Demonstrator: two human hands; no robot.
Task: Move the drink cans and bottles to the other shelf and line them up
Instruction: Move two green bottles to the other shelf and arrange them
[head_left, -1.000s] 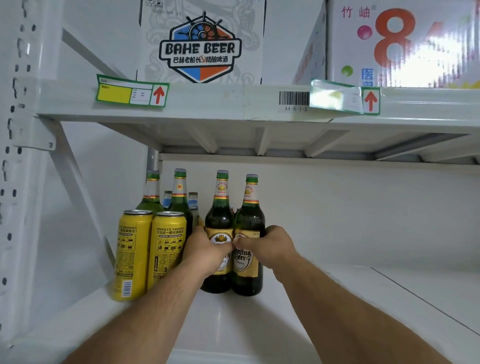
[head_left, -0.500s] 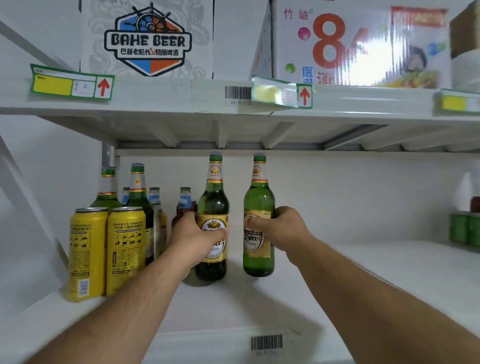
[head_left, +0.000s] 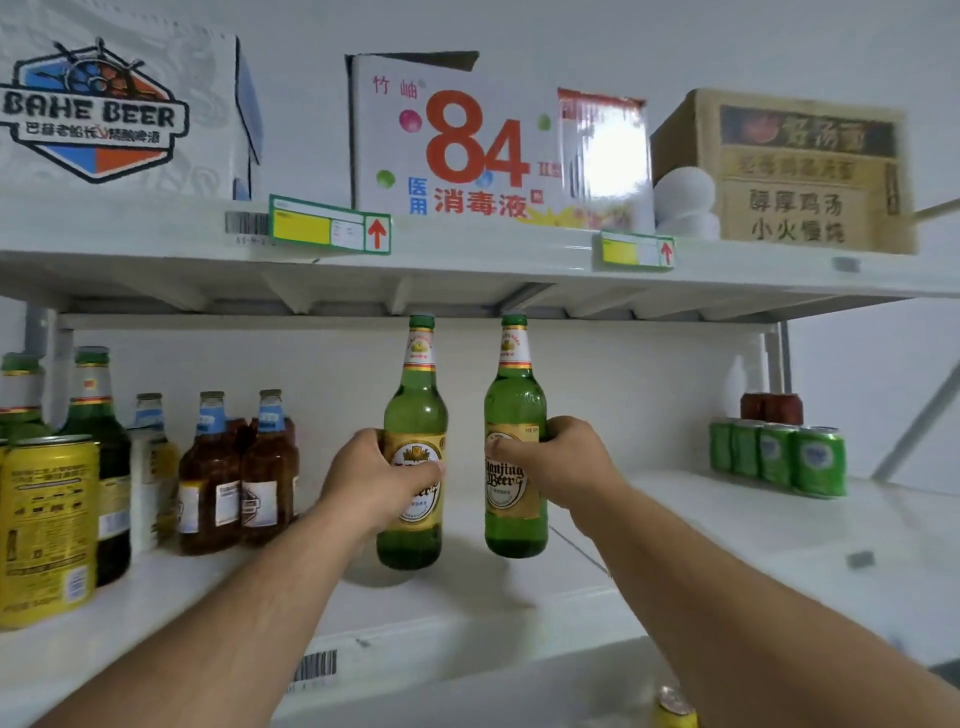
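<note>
White shelving fills your view, cartons on the upper board. Your left hand wraps round one green beer bottle at its label, your right hand grips a second green bottle; both stand upright, side by side, lifted just above the middle of the shelf. Far left stand brown bottles and a yellow can; far right, green cans.
</note>
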